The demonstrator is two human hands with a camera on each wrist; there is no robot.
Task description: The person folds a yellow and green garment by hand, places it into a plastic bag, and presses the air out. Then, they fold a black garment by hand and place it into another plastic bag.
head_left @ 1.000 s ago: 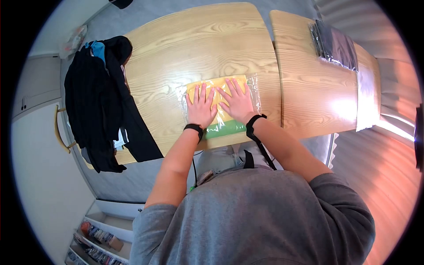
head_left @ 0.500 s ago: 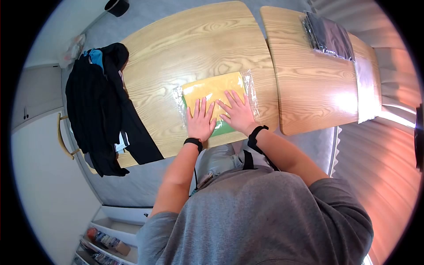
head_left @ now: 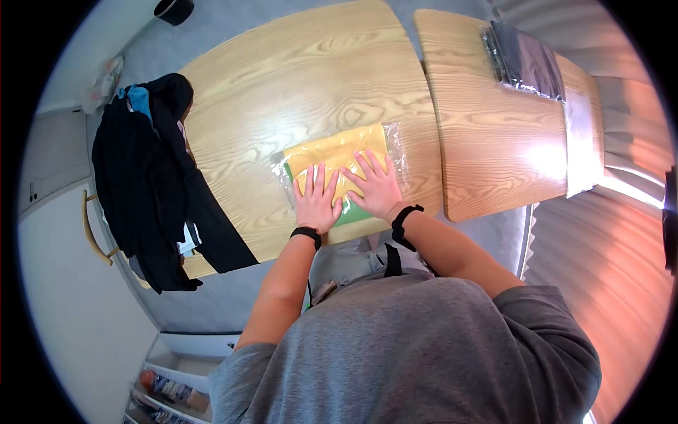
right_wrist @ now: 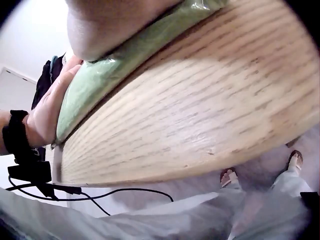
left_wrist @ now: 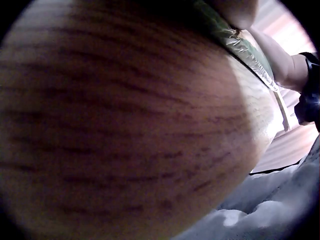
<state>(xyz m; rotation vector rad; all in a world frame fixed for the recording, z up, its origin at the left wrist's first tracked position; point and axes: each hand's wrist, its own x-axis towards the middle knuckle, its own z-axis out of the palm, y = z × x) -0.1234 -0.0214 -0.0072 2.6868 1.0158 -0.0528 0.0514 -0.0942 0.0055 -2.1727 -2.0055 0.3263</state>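
A folded yellow and green cloth [head_left: 332,150] lies flat in a clear plastic bag [head_left: 397,134] near the front edge of the wooden table. Both hands rest on it palm down with fingers spread. My left hand [head_left: 316,205] covers its lower left part, and my right hand [head_left: 379,189] its right part, the thumbs pointing toward each other. A green strip of the cloth [right_wrist: 92,82] shows under the shiny film in the right wrist view, with the heel of a hand pressed on it. The left wrist view catches the bag's edge [left_wrist: 240,45] along its top.
Dark clothes [head_left: 141,184] are heaped over the table's left end, one leg reaching toward the front edge. On a second table [head_left: 494,141] at right lie dark bagged items [head_left: 526,60] and a clear sheet [head_left: 580,145]. A black bin [head_left: 174,10] stands on the floor behind.
Both hands have slid toward the body over the bagged cloth, uncovering more of its yellow far part. The head view has shifted slightly.
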